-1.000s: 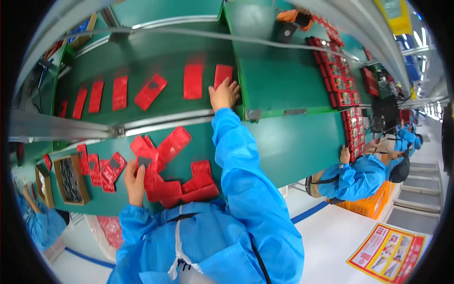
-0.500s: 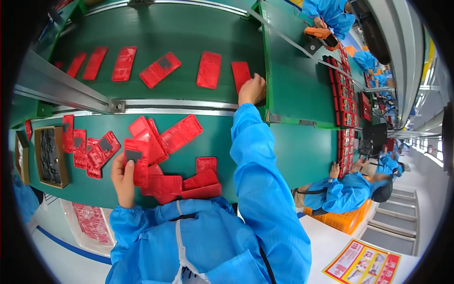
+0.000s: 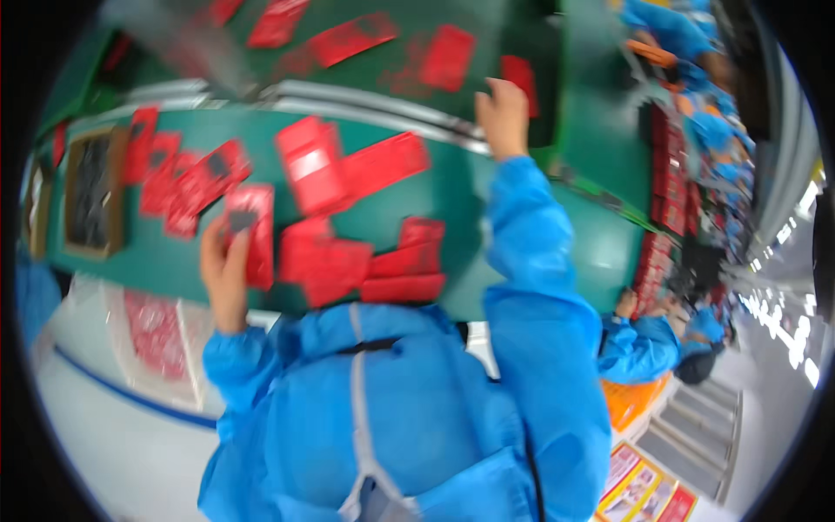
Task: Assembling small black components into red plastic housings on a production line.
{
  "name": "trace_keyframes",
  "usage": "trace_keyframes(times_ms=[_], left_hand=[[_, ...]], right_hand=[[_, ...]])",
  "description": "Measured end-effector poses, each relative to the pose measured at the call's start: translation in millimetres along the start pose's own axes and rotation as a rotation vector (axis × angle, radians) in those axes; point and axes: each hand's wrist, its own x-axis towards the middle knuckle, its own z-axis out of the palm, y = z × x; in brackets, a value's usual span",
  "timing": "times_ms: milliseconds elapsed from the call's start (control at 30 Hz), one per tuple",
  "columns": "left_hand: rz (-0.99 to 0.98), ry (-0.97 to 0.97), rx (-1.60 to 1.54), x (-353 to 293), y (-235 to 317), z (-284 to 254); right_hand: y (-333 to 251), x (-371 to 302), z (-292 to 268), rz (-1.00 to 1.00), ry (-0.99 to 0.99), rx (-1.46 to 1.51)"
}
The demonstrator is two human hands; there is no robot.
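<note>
My left hand (image 3: pixel 226 271) is closed on a red plastic phone-shaped cover (image 3: pixel 259 252) with a dark patch, held upright over the near bench. My right hand (image 3: pixel 506 117) reaches over the metal rail at the belt's near edge. Its fingers are blurred but look loosely apart, with nothing visible between them. Just beyond them a red cover (image 3: pixel 520 80) lies on the green belt, partly hidden by the hand. More red covers lie near my left hand: a pile (image 3: pixel 326 261) to its right and an overlapping group (image 3: pixel 187 187) beyond it.
A cardboard box (image 3: pixel 113 235) of dark parts stands at the left of the green bench (image 3: pixel 470 204). More red covers (image 3: pixel 448 59) lie along the belt. A co-worker in blue (image 3: pixel 644 348) sits at the right beside stacked red trays (image 3: pixel 652 274). A metal post crosses the upper left.
The whole view has shifted and blurred. My right hand has drawn back slightly from the cover on the belt, which now lies apart from it. My left hand still holds its cover.
</note>
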Motion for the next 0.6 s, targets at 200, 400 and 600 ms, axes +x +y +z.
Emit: trace_keyframes(times_ms=[200, 400, 600], left_hand=[[0.157, 0.033, 0.528, 23, 0, -23], [0.326, -0.067, 0.725, 42, 12, -42], [0.413, -0.186, 0.8, 60, 20, -42]], right_hand=[[-118, -82, -83, 0.123, -0.257, 0.4], [-217, -128, -127, 0.217, -0.402, 0.503], [-297, -136, -116, 0.152, -0.449, 0.536]])
